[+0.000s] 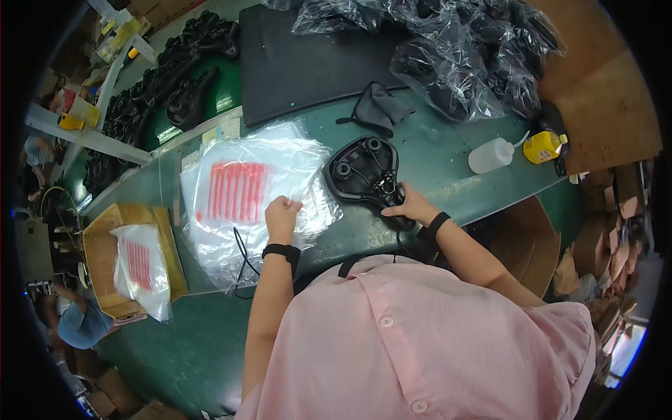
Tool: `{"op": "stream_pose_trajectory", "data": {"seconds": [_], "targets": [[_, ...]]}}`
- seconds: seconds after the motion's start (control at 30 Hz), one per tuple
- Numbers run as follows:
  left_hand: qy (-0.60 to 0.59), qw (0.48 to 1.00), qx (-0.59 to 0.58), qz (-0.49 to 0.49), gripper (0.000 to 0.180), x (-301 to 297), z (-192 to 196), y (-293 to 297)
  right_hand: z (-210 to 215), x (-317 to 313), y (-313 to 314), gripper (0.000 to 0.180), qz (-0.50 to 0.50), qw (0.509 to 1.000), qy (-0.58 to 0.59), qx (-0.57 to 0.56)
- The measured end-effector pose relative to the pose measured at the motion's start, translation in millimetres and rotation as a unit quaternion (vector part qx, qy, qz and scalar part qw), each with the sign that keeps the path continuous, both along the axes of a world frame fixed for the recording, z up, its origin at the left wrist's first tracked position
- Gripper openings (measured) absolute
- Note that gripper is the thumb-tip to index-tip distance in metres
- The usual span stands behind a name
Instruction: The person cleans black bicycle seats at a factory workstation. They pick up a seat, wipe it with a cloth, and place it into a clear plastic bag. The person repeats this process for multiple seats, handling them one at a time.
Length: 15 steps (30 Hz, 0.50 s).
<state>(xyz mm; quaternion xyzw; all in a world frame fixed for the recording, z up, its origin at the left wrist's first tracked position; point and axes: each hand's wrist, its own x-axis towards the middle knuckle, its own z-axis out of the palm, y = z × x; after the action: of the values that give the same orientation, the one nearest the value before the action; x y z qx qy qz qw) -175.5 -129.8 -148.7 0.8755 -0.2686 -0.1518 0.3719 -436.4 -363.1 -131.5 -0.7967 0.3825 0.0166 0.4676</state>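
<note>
A black bicycle saddle [364, 171] lies upside down on the green table [448, 150], its narrow nose toward me. My right hand [411, 208] grips that nose. My left hand [281, 215] pinches the top sheet of a stack of clear plastic bags [241, 185] with red print, lying left of the saddle. Both wrists wear black bands.
A heap of bagged saddles [462, 49] fills the back right, with a black mat [308, 59] beside it. Unbagged saddles [175, 77] line the back left. A white squeeze bottle [491, 155], a yellow bottle [544, 145], a dark cloth [381, 108] and a carton of bags [133, 262] stand around.
</note>
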Motion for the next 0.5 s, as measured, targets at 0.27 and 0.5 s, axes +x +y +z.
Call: {"op": "stream_pose_trajectory", "data": {"seconds": [0.27,0.5], "targets": [[0.301,0.941,-0.137,0.071,0.020,29.2,16.8,16.6,37.1,12.1,4.2,0.060,-0.115,0.843,-0.126,0.510],[0.365,0.912,-0.185,0.038,0.011,35.8,36.3,20.6,86.1,83.5,33.4,0.079,0.076,0.931,-0.325,0.144]]}}
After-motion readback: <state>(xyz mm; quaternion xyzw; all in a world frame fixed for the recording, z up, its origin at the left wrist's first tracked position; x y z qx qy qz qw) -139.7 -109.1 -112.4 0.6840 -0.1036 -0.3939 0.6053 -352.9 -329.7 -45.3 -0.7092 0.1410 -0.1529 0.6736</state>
